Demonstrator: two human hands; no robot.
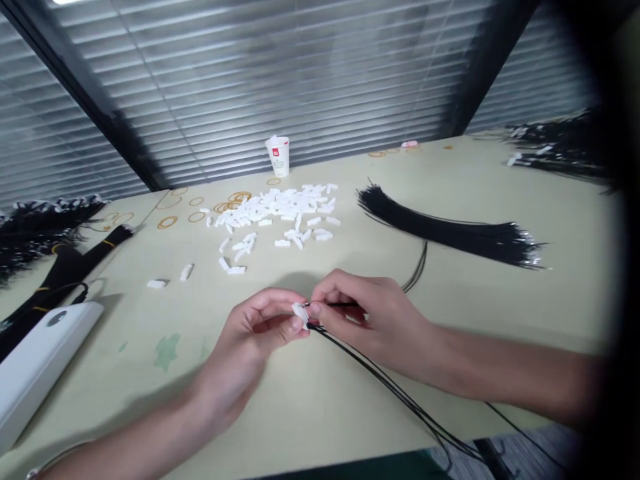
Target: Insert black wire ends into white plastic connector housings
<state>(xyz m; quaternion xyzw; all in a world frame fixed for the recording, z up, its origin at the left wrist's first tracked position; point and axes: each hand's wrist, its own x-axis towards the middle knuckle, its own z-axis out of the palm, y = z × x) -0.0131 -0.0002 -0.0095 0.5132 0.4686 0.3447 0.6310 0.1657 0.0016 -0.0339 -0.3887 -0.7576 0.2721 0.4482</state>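
Above the bench [285, 420], the person's left hand [263, 327] pinches a white connector [301, 313] trailing black wires [381, 377], while the right hand [375, 312] pinches a dark lead [344, 305], its tip at the connector.

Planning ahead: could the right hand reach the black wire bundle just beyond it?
Likely yes: only thin wires show between the right hand and the bundle, though that hand holds a wire.
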